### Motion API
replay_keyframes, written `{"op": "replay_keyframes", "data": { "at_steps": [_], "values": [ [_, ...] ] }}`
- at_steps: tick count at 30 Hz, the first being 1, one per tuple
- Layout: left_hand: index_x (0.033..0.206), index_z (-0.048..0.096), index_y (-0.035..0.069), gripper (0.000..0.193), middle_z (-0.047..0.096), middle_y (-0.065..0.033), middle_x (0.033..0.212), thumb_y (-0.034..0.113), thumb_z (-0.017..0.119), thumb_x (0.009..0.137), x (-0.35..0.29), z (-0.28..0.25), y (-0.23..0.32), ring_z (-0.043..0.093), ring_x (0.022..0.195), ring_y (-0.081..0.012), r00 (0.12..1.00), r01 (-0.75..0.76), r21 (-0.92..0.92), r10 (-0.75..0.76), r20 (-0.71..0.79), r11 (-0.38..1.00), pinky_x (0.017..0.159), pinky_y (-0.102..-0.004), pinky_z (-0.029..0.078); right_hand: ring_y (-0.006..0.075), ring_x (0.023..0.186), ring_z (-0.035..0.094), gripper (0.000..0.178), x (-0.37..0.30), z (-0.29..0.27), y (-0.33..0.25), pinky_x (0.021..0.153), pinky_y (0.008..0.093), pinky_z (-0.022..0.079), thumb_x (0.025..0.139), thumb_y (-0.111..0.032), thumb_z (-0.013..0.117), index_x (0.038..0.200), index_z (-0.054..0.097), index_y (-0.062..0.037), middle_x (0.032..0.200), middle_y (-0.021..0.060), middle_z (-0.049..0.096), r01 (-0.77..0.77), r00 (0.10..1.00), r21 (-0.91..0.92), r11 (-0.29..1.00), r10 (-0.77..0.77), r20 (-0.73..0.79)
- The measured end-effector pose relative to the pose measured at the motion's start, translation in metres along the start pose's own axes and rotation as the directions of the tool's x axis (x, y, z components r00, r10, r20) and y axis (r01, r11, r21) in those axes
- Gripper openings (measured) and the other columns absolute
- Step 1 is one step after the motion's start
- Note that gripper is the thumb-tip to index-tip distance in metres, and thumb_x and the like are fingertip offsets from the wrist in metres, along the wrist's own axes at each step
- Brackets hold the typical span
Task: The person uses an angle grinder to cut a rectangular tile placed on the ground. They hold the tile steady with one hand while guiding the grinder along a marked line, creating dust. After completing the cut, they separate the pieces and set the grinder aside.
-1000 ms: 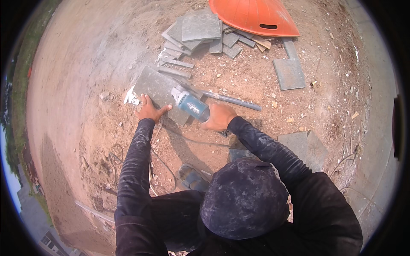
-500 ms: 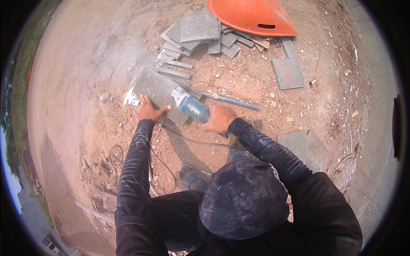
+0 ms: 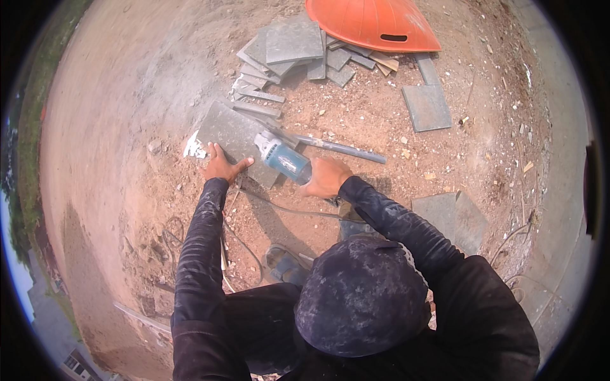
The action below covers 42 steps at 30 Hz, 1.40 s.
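Clearly, the one container in view is the orange tub (image 3: pixel 375 25) at the top edge, a broad, shallow shape with a dark slot near its rim; it is cut off by the picture's border, and whether it holds anything cannot be told. Just below and beside it lies a pile of grey tiles (image 3: pixel 294 43) and narrow offcuts, loosely overlapping on the ground. The ground (image 3: pixel 381 120) itself is reddish, sandy earth scattered with pale chips, with a grey paved strip (image 3: pixel 562 203) along the right and green grass (image 3: pixel 38 120) at the far left. Nearer the person, a grey slab (image 3: pixel 222 127) lies at a slant in front of the body, and the blue angle grinder (image 3: pixel 287 163) is over its right-hand part. The left hand (image 3: pixel 219 168) is spread, fingers and thumb apart, resting on the slab's near edge without gripping around it. The right hand (image 3: pixel 327 178) is wrapped round the grinder's rear end. A grey pipe (image 3: pixel 343 150) lies just beyond the grinder, and a separate square tile (image 3: pixel 427 108) lies farther right.
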<state>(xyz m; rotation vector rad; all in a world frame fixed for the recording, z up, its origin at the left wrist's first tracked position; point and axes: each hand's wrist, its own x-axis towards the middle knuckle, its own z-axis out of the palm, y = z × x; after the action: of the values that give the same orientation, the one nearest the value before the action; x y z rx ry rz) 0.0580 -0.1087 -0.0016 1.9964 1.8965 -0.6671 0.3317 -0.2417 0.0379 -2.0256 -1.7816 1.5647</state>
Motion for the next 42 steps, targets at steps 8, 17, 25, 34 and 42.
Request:
{"op": "replay_keyframes", "data": {
  "at_steps": [8, 17, 25, 34, 42],
  "values": [
    [0.151, 0.011, -0.002, 0.138, 0.011, -0.0167, 0.16, 0.087, 0.061, 0.059, -0.002, 0.0, 0.002, 0.04, 0.137, -0.0329, 1.0, 0.019, -0.003, -0.019, 0.003, 1.0, 0.113, -0.0646, 0.01, 0.0364, 0.091, 0.067, 0.063, -0.01, -0.005, -0.001, 0.082, 0.0418, 0.054, 0.063, -0.043, 0.071, 0.103, 0.066, 0.006, 0.097, 0.0249, 0.068, -0.017, 1.0, 0.015, 1.0, 0.017, 0.002],
    [0.151, 0.012, -0.002, 0.138, 0.013, -0.0167, 0.159, 0.087, 0.061, 0.058, -0.001, 0.0, 0.0, 0.039, 0.137, -0.0325, 1.0, 0.018, -0.006, -0.018, -0.015, 1.0, 0.112, -0.0653, 0.013, 0.0374, 0.089, 0.068, 0.063, -0.009, -0.003, 0.0, 0.08, 0.0426, 0.054, 0.063, -0.042, 0.072, 0.101, 0.066, 0.0068, 0.095, 0.0258, 0.068, 0.002, 1.0, 0.026, 1.0, -0.002, -0.014],
    [0.149, 0.017, -0.005, 0.137, 0.015, -0.0223, 0.157, 0.086, 0.062, 0.058, -0.004, -0.005, 0.002, 0.036, 0.138, -0.0366, 1.0, 0.003, -0.009, -0.003, -0.005, 1.0, 0.11, -0.061, 0.024, 0.0375, 0.088, 0.068, 0.063, -0.008, 0.0, 0.003, 0.08, 0.0424, 0.054, 0.063, -0.042, 0.072, 0.101, 0.066, 0.0079, 0.094, 0.0266, 0.068, 0.003, 1.0, 0.035, 0.999, -0.003, -0.013],
    [0.146, 0.02, -0.011, 0.135, 0.017, -0.0296, 0.154, 0.083, 0.064, 0.06, -0.002, -0.002, 0.0, 0.036, 0.136, -0.0406, 0.998, -0.047, -0.028, 0.046, -0.036, 0.998, 0.109, -0.045, 0.036, 0.0378, 0.088, 0.067, 0.063, -0.012, 0.0, 0.003, 0.079, 0.0434, 0.054, 0.062, -0.042, 0.072, 0.101, 0.065, 0.0076, 0.093, 0.0259, 0.068, -0.007, 1.0, 0.036, 0.999, 0.008, -0.026],
    [0.149, 0.016, -0.005, 0.136, 0.015, -0.0209, 0.157, 0.085, 0.064, 0.058, 0.002, 0.001, -0.006, 0.042, 0.134, -0.0358, 1.0, -0.003, -0.014, 0.003, -0.022, 1.0, 0.11, -0.0589, 0.022, 0.0369, 0.088, 0.068, 0.064, -0.012, 0.002, 0.003, 0.079, 0.0428, 0.054, 0.062, -0.043, 0.072, 0.102, 0.064, 0.0067, 0.093, 0.0249, 0.068, 0.005, 1.0, 0.041, 0.999, -0.004, -0.022]
  ]
}}
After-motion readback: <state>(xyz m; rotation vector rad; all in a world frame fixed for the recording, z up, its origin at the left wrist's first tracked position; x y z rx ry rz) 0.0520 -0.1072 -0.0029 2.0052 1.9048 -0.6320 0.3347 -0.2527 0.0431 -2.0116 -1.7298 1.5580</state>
